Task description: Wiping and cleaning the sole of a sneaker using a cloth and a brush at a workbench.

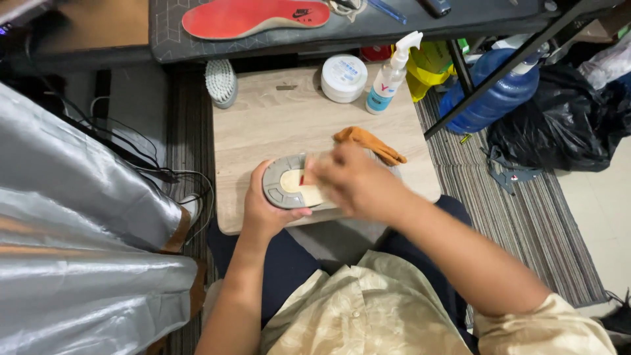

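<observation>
Right now the left hand (266, 210) grips one upturned shoe with a grey and cream sole (289, 183), holding it at the heel, over the near edge of the pale wooden worktop (276, 121). The right hand (355, 181) is blurred and lies on the sole; I cannot tell if it holds anything. Just behind it lies one orange cloth (368, 141). Farther back on the worktop stand one white round tub (344, 77), one white spray bottle (391, 75) and one white brush (221, 82). One red insole (253, 16) rests on the dark shelf (368, 29) above. One big blue water jug (493, 95) sits on the striped rug (526, 217).
</observation>
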